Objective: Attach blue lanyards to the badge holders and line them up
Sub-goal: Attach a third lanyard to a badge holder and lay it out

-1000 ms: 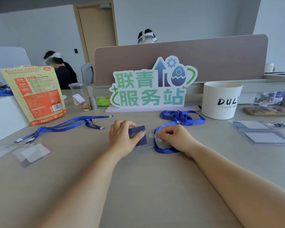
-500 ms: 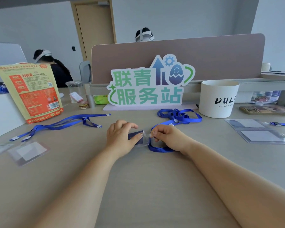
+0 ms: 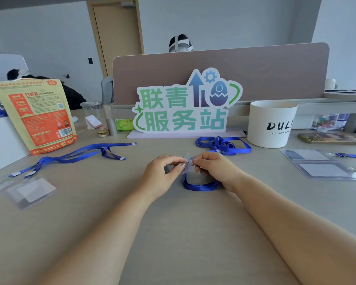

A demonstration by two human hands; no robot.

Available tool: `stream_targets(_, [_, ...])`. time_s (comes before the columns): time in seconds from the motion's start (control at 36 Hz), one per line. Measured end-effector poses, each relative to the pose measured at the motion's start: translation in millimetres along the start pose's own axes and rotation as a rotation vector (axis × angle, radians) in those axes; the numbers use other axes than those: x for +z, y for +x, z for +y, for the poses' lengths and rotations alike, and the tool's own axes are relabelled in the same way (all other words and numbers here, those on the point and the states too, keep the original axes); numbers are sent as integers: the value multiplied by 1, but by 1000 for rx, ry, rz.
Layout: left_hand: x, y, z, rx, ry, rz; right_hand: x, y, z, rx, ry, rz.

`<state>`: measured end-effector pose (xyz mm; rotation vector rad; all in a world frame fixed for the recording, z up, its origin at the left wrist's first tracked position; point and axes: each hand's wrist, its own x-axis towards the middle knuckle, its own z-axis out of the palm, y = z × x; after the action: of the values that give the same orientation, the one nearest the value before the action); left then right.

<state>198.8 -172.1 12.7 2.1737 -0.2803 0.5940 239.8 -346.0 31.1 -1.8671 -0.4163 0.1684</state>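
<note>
L hand (image 3: 162, 177) & R hand (image 3: 216, 170) meet fingertip to fingertip just above the table (image 3: 173, 233), fingers curled, both pinching a clear badge holder (image 3: 186, 168). A blue lanyard (image 3: 201, 187) loops on the table under the R wrist. More lanyards (image 3: 76, 154) lie well left of the L hand, spare holders (image 3: 325, 171) far right of the R hand.

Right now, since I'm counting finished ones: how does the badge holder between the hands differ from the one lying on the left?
The clear plastic badge holder in hand is raised, pinched by left hand and right hand; the far-left clear plastic badge holder lies flat, untouched. Both are transparent.
</note>
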Motion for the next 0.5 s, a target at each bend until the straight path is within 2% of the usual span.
stream_targets(0.11, [-1, 0, 1, -11, -18, -28, -2, 0, -1, 29, 70, 8])
stream_targets(0.5, [4, -2, -3, 79, 9, -61, -6, 0, -1, 22, 79, -25])
